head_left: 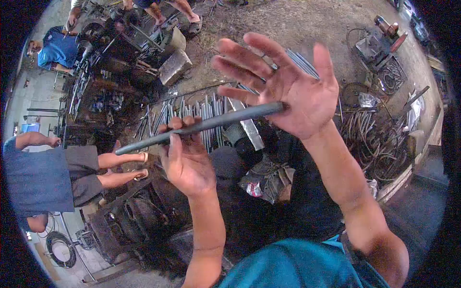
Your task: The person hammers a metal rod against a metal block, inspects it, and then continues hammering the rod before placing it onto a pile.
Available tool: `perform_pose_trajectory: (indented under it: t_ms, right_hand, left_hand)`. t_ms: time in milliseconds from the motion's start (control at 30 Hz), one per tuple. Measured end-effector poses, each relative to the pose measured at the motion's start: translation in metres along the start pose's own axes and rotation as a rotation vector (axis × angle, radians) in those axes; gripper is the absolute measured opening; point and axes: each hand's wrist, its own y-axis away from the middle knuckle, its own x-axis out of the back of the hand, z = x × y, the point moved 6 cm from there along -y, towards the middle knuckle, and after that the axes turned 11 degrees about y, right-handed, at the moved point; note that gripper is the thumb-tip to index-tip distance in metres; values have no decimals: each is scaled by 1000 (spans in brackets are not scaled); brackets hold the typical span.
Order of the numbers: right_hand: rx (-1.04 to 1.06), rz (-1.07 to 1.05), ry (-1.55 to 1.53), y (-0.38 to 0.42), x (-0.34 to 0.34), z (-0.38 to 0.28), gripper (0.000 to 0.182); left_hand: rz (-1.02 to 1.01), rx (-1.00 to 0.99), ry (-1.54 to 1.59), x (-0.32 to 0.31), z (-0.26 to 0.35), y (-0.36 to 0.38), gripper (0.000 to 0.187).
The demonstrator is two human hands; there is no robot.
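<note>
A dark grey metal rod [225,119] lies slantwise in front of me, its lower end off to the left. My left hand [189,163] is closed on the middle of it, thumb on the near side and fingers behind. Palm toward me, my right hand [300,98] is open with fingers spread and a ring on one finger. The rod's upper right end meets the right palm, seemingly resting against it. Behind both hands, many loose metal rods [209,115] lie on the ground.
A person in a blue shirt [38,175] stands at left; another person [57,48] works at upper left near dark machinery. Bent metal rods [367,139] pile up at right. A block [175,67] sits at upper middle, and a crumpled bag [269,182] lies below the hands.
</note>
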Motion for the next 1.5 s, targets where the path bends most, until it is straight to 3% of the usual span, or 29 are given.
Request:
perform_pose_trajectory:
  t_ms: [300, 633, 833, 933, 1100, 1133, 1167, 1233, 1267, 1400, 1500]
  right_hand:
    - [4, -25, 36, 1, -1, -1, 85]
    - [8, -12, 24, 0, 6, -5, 82]
    - [4, 25, 24, -1, 11, -6, 81]
    - [-70, 63, 50, -4, 16, 2, 80]
    - [-320, 72, 228, -7, 33, 40, 75]
    - [-332, 223, 205, -12, 36, 47, 61]
    - [-344, 215, 201, -25, 38, 53, 61]
    - [-639, 194, 590, -43, 55, 88, 59]
    - [-675, 245, 593, -49, 55, 96, 52]
    - [-797, 116, 743, -84, 79, 114, 53]
    - [-826, 73, 1080, -107, 143, 136, 44]
  left_hand:
    - [283, -53, -247, 20, 0, 8, 31]
    - [232, -7, -304, 15, -3, 7, 32]
    - [180, 35, -252, 13, -3, 3, 45]
    - [42, -18, -225, 2, -1, -12, 47]
    - [-26, 9, -291, -5, 21, -64, 34]
    - [-46, 19, -272, -4, 23, -75, 30]
    - [-36, 8, -277, -1, 24, -89, 30]
    - [-151, 147, -456, 4, 20, -110, 23]
    - [-107, 140, -542, 5, 15, -115, 19]
    - [-55, 165, -884, 46, -6, -138, 20]
    - [11, 176, -1022, 115, -30, -157, 21]
